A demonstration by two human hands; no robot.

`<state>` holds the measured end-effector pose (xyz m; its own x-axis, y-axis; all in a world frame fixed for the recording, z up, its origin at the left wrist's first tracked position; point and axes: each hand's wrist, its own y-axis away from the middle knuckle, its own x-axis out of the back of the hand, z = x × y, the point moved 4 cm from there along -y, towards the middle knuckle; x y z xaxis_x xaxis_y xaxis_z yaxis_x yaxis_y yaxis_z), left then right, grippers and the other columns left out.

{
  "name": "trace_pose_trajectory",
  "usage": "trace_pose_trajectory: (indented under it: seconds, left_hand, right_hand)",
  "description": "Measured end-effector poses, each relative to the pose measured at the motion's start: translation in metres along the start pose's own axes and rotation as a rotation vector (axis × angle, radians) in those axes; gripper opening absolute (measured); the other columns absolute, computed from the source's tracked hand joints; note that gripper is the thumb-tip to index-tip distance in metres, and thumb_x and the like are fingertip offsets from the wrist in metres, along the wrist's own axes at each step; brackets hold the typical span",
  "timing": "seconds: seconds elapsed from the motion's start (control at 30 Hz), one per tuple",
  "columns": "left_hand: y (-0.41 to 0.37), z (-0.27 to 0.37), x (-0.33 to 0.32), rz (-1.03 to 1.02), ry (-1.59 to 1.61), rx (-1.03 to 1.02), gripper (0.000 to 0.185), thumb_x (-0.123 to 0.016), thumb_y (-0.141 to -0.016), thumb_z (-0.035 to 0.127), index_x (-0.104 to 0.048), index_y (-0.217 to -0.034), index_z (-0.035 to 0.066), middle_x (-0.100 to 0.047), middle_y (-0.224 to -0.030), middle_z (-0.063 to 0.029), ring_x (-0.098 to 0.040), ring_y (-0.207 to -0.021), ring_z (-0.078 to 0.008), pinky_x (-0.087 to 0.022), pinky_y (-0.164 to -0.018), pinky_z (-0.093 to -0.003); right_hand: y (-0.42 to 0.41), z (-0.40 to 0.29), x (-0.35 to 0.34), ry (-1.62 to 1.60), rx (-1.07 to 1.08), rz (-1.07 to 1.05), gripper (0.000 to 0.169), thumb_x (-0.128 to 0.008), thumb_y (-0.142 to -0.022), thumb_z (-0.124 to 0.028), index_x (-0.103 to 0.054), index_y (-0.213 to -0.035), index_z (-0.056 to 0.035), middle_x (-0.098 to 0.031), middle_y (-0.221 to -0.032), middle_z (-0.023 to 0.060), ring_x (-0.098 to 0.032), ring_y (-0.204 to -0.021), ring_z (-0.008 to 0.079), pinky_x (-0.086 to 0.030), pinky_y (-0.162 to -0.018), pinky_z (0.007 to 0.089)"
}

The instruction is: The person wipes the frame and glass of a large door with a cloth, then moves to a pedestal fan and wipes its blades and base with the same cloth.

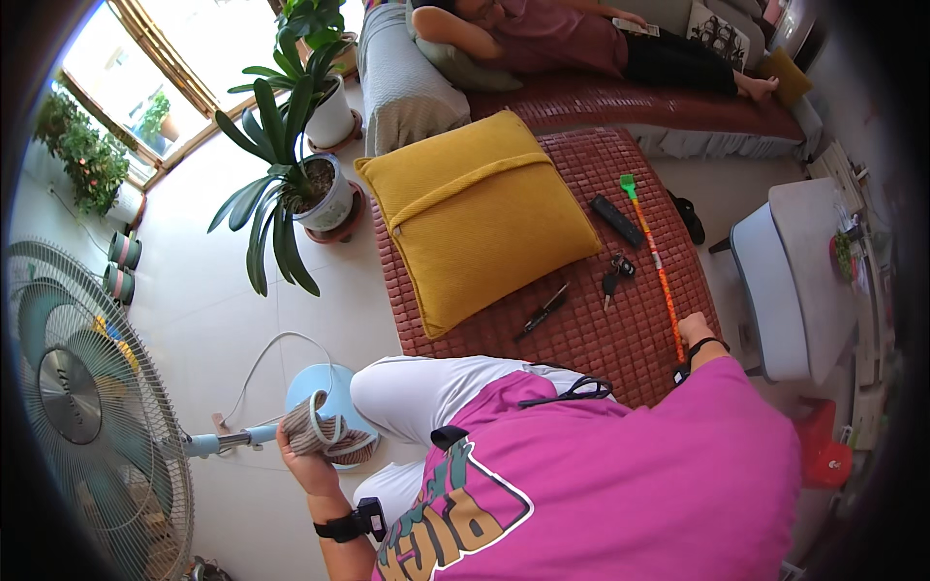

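My left hand (311, 467) grips a brown-and-white striped cloth (327, 434) with pale blue binding, held in front of the fan's round light-blue base. Resting on the red-brown tile mat (581, 356), my right hand (695, 329) has its fingers curled beside the handle of a back scratcher (660, 272). Whether those fingers hold the handle is hard to make out. The scratcher has a green claw head and an orange patterned handle. Near it on the mat lie a black oblong object (616, 220), a bunch of keys (617, 274) and a dark pen (542, 312).
A mustard cushion (483, 221) covers much of the mat. The standing fan (94, 407) is at left, its cable crossing the floor. Potted plants (320, 192) stand by the window. Another person (559, 36) lies on the sofa behind. A white table or stool (774, 283) is at right.
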<state>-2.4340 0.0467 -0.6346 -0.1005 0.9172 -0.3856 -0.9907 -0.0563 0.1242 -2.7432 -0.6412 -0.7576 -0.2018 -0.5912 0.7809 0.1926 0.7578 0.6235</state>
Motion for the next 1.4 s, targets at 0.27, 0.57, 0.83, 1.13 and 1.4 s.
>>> trace_pose_trajectory:
  seconds: [0.27,0.57,0.83,1.13,1.4]
  left_hand:
    - [0.013,-0.014,0.014,0.038,-0.041,-0.028,0.023,-0.041,-0.091,0.015,-0.048,-0.112,0.008,-0.055,-0.105,-0.0064,-0.055,-0.093,-0.0188,-0.048,-0.081,-0.0337]
    - [0.014,-0.022,0.023,0.083,-0.005,-0.003,0.023,-0.040,-0.091,0.014,-0.049,-0.111,0.007,-0.055,-0.104,-0.0062,-0.055,-0.093,-0.0182,-0.049,-0.079,-0.0330]
    - [0.019,-0.030,0.034,0.092,-0.002,0.023,0.022,-0.038,-0.093,0.018,-0.051,-0.106,0.006,-0.059,-0.099,-0.0065,-0.058,-0.086,-0.0172,-0.050,-0.075,-0.0304]
    - [0.020,-0.041,0.050,0.018,-0.191,0.003,0.013,-0.045,-0.089,0.010,-0.056,-0.092,0.003,-0.061,-0.086,-0.0046,-0.059,-0.077,-0.0147,-0.050,-0.071,-0.0287]
    - [0.022,-0.032,0.038,-0.219,-0.650,-0.130,0.024,-0.064,-0.072,0.003,-0.054,-0.094,0.003,-0.059,-0.090,-0.0067,-0.057,-0.081,-0.0175,-0.045,-0.073,-0.0271]
  right_hand:
    - [0.034,-0.003,-0.019,0.265,0.214,0.079,0.050,-0.056,-0.081,-0.020,-0.040,-0.123,0.0031,-0.051,-0.118,0.0237,-0.050,-0.109,0.0363,-0.043,-0.089,0.0400]
    - [-0.016,0.020,-0.021,0.268,0.087,0.076,0.037,-0.048,-0.086,-0.014,-0.044,-0.121,-0.0024,-0.052,-0.116,0.0194,-0.054,-0.105,0.0314,-0.047,-0.084,0.0400]
    - [-0.001,0.039,0.016,-0.051,-0.024,0.322,0.048,-0.032,-0.092,-0.040,-0.052,-0.115,-0.0026,-0.054,-0.113,0.0205,-0.056,-0.100,0.0321,-0.047,-0.080,0.0431]
    - [0.102,-0.025,0.083,0.272,0.462,0.553,0.042,-0.039,-0.088,-0.041,-0.063,-0.095,-0.0073,-0.062,-0.096,0.0180,-0.057,-0.091,0.0370,-0.046,-0.078,0.0444]
    - [0.179,-0.098,0.059,0.377,0.943,0.658,0.039,-0.041,-0.087,-0.040,-0.063,-0.079,-0.0084,-0.063,-0.080,0.0144,-0.059,-0.078,0.0351,-0.046,-0.069,0.0450]
